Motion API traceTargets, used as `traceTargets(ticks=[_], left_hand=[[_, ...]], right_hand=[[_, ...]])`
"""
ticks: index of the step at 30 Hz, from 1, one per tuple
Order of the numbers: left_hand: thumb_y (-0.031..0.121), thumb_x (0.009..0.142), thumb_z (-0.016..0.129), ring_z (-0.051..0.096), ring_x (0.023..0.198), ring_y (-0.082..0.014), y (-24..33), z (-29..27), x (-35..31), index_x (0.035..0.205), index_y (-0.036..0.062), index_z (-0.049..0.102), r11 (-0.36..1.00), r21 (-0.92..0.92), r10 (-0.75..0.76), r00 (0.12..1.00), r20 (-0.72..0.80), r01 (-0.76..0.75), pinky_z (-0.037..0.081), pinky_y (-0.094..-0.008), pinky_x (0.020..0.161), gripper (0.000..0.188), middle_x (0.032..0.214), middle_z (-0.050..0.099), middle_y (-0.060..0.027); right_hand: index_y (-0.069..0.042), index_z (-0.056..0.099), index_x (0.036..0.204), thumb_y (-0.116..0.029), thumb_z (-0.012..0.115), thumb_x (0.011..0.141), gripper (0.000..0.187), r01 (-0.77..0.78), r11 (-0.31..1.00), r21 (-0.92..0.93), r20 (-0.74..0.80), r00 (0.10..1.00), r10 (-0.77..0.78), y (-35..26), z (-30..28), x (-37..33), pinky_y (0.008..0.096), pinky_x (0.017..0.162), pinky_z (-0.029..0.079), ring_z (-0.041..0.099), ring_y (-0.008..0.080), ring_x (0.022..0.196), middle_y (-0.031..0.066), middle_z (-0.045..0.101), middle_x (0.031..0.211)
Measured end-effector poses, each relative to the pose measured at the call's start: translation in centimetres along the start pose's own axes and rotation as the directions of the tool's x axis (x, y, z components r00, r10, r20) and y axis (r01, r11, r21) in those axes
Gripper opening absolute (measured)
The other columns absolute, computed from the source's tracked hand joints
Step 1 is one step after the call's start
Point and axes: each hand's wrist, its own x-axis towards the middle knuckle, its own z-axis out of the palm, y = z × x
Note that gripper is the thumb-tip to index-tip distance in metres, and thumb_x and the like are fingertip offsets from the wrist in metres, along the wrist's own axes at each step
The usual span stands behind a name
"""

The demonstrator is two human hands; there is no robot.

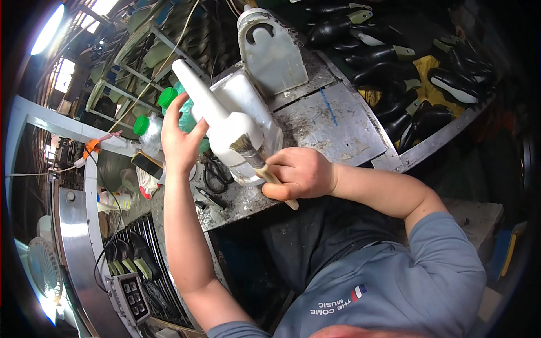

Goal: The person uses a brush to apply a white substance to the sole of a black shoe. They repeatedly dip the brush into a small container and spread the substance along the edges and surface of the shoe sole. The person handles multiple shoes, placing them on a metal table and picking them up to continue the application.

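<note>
White plastic is filling the middle of the bench: a long form (pixel 211 101) is slanting up and to the left, its rounded lower end lying between the two hands. Just right of that end, the right hand (pixel 301 173) is clamping a brush (pixel 260 159), fingers and thumb wrapped around its pale handle. The bristles are pointing up-left and overlapping the form's lower end; I cannot tell whether they are touching it. Left of the form, the left hand (pixel 181 143) is reaching up with thumb and forefinger spread apart, the thumb tip meeting the form's edge in this view. Whether that hand is gripping the form, I cannot tell.

Close behind the form, a white tub (pixel 239 90) is standing, partly covered by it. Beyond, a grey guard (pixel 279 67) is rising. Two bottles with green caps are crowding the space left of the form, the nearer-in cap (pixel 167 97) showing right beside the left fingertips. Below the form's left side, a black cable (pixel 214 177) is lying coiled on the metal bench (pixel 349 127). Well to the form's right, black shoes (pixel 383 73) are lying heaped.
</note>
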Motion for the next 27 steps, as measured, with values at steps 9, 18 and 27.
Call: traceTargets(ticks=[9,18,27], left_hand=[[0.026,0.064,0.092,0.062,0.118,-0.0357,4.0,0.5,2.0,0.129,0.0049,0.065,0.940,0.225,0.158,0.911,0.380,-0.257,0.051,-0.0426,0.101,0.074,0.124,0.065,-0.0184],[0.016,0.054,0.095,0.062,0.101,-0.0349,5.6,1.0,-0.8,0.111,-0.0007,0.062,0.925,0.236,0.198,0.908,0.370,-0.298,0.050,-0.0435,0.091,0.068,0.106,0.063,-0.0146],[0.016,0.056,0.094,0.062,0.103,-0.0370,5.7,2.0,-2.1,0.114,-0.0018,0.061,0.920,0.292,0.156,0.926,0.344,-0.263,0.049,-0.0446,0.093,0.069,0.107,0.064,-0.0167]], right_hand=[[-0.019,0.049,0.121,-0.019,0.084,0.072,0.060,-0.311,0.950,0.009,-0.033,0.950,0.312,-2.6,-0.3,-3.8,0.0402,0.089,0.046,0.064,0.0236,0.098,0.0029,0.066,0.109],[-0.018,0.045,0.132,-0.027,0.096,0.055,0.093,-0.453,0.883,-0.124,0.037,0.887,0.461,-4.5,0.2,-7.1,0.0459,0.094,0.043,0.060,0.0308,0.100,0.0073,0.061,0.123],[-0.022,0.045,0.139,-0.032,0.096,0.053,0.101,-0.531,0.820,-0.215,0.120,0.819,0.562,-4.2,0.7,-8.6,0.0445,0.092,0.039,0.053,0.0277,0.101,0.0056,0.050,0.105]])
